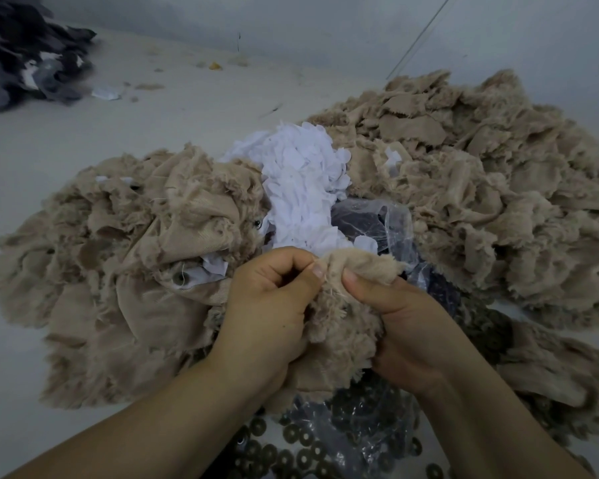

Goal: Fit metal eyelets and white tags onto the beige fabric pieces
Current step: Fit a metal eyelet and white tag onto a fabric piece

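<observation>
Beige fabric piece (360, 267), frayed edges, pinched by both hands' fingers (317, 271).

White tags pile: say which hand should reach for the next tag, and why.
Probably the left hand. The white tags lie straight beyond its knuckles, while the right hand pinches the beige piece and can go on holding it; both hands grip fabric now.

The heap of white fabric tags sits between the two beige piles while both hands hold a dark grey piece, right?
Not quite: the head view shows both hands, left and right, pinching a frayed beige fabric piece, not grey. The heap of white fabric tags does sit between the beige piles.
</observation>
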`<state>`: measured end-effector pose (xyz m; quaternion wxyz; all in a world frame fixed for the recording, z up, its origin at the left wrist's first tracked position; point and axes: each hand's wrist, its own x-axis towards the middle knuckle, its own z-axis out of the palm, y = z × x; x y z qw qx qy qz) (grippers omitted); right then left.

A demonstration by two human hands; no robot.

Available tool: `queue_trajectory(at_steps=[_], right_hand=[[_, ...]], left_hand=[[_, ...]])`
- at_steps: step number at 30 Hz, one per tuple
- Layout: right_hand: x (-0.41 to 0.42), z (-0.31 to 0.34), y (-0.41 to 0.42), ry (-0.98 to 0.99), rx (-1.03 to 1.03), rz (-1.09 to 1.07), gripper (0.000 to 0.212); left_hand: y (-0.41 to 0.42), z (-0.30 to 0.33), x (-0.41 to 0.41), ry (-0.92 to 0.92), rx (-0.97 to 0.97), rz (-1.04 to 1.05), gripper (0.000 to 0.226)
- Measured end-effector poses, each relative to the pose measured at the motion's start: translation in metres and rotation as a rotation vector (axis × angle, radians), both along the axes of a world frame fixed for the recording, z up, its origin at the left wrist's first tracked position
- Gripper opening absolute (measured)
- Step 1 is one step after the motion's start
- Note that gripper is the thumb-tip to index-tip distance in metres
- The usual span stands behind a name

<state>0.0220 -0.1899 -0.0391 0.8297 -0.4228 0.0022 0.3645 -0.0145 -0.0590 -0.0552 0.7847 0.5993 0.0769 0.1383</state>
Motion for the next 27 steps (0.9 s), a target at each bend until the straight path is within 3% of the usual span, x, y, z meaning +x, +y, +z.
queue_trajectory(at_steps=[5,8,11,16,21,27], right_hand=[[0.001,0.0,0.0,0.005,-0.012,0.008,0.041],[0.001,-0.001,0.001,-0.019,-0.027,-0.016,0.042],[0.005,-0.002,-0.002,-0.018,-0.03,0.01,0.045],[0.016,-0.003,-0.013,-0.075,0.065,0.143,0.059],[0.022,-0.017,-0.019,-0.496,-0.354,0.132,0.036],[0.022,-0.02,-0.02,-0.456,-0.453,-0.149,0.018]], left_hand=[[0.001,-0.001,-0.001,0.002,0.023,0.007,0.026],[-0.001,0.002,-0.003,-0.019,0.005,-0.009,0.037],[0.001,0.002,0.0,-0.018,0.055,0.002,0.02],[0.008,0.0,0.004,0.051,-0.032,-0.022,0.015],[0.01,-0.003,0.005,0.073,-0.029,-0.061,0.015],[0.014,-0.003,0.006,0.053,-0.066,-0.085,0.013]])
